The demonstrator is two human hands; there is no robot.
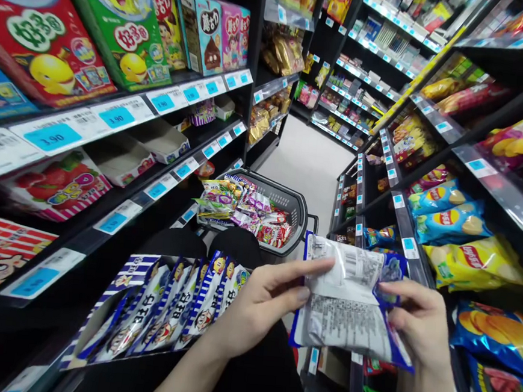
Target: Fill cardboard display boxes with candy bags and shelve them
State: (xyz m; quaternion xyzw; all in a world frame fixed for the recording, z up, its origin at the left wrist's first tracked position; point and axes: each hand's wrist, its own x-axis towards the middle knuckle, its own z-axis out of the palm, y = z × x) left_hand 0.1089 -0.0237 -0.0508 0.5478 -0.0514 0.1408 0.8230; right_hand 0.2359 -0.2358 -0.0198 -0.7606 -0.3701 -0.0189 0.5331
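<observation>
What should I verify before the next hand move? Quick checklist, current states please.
1. Left hand in contact with the packet: ok, on its left side.
2. Right hand in contact: ok, on its right side.
3. One hand free: not ok, both are on the packet.
4. Fine print legible: not ok, too blurred.
5. Display box firmly supported: cannot tell, its underside is hidden.
6. Basket in view: ok, beyond the knees, with snacks inside.
</observation>
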